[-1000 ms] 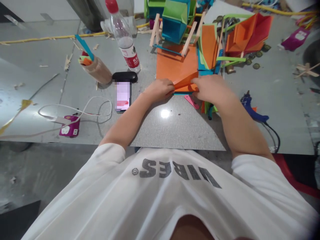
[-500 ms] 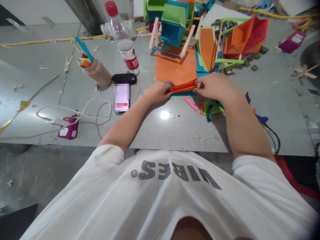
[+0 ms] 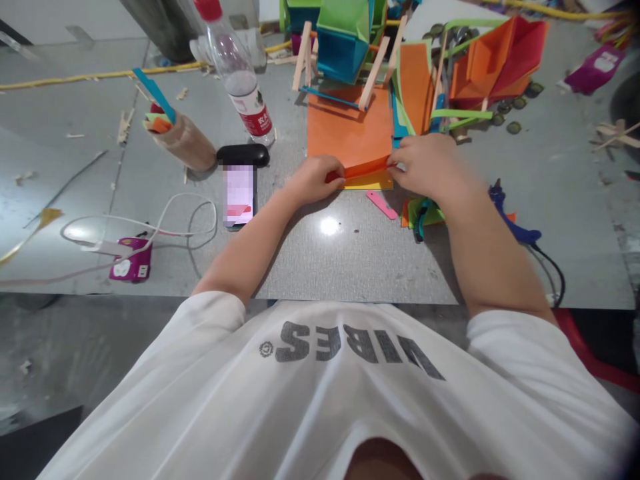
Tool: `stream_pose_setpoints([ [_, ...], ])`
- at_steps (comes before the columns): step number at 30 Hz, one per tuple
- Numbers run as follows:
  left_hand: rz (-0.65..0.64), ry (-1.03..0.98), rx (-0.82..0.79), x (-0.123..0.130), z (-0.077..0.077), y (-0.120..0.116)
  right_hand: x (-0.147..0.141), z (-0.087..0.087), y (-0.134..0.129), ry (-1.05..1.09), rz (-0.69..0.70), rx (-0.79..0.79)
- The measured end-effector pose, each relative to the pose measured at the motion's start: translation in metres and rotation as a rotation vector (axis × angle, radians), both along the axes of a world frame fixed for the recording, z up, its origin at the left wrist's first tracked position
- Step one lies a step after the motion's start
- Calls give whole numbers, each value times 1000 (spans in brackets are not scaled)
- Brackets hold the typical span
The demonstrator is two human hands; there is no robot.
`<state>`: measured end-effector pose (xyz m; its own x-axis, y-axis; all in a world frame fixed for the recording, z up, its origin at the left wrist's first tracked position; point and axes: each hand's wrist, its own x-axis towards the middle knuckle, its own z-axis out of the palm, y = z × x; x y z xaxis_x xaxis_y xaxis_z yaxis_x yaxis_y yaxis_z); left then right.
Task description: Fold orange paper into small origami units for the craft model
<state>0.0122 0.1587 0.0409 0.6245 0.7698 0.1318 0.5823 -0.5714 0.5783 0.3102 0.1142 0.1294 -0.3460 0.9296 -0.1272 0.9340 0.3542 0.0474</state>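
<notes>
An orange sheet of paper point(image 3: 347, 137) lies on the table in front of me, its near edge folded up into a narrow strip. At the left end of that fold, my left hand point(image 3: 317, 179) pinches the paper with its fingers curled. My right hand point(image 3: 427, 167) pinches the right end between thumb and fingers. A thin yellow edge point(image 3: 373, 187) shows beneath the fold. Just nearer to me lies a pink box cutter point(image 3: 381, 205). By my right wrist are green and orange paper scraps point(image 3: 425, 212) with a small teal-and-black tool point(image 3: 421, 223) on top.
Beyond the sheet stands a wooden-stick frame with blue and green paper boxes point(image 3: 345, 43). An orange paper box point(image 3: 495, 63) is at its right. To the left are a water bottle point(image 3: 247, 100), a phone point(image 3: 239, 195) and a paper-filled cup point(image 3: 187, 143). A blue glue gun point(image 3: 515, 223) lies right.
The folded strip now lies flatter, and the edge showing under it is yellow instead of blue. Both hands keep their pinch at its ends. The whole view has shifted slightly.
</notes>
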Motion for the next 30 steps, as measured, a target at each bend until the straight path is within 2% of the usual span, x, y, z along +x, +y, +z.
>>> stream_pose_setpoints([
  [5,20,-24,19,0,0,-2,-4,-9,-6,100,150,81],
  [9,5,-13,52,-3,-3,-2,-10,-13,-8,83,240,60],
  [14,-4,40,100,-5,-5,-2,-21,-9,-12,50,202,1],
  [19,-102,65,124,-6,-5,0,-25,-7,-16,189,152,-46],
  [22,-118,32,102,-6,-6,3,-27,-10,-17,180,151,-74],
  [26,-44,-22,76,-3,-8,6,-28,-15,-17,126,153,-86],
  [30,79,-107,29,2,-14,6,-29,-19,-18,114,211,1],
])
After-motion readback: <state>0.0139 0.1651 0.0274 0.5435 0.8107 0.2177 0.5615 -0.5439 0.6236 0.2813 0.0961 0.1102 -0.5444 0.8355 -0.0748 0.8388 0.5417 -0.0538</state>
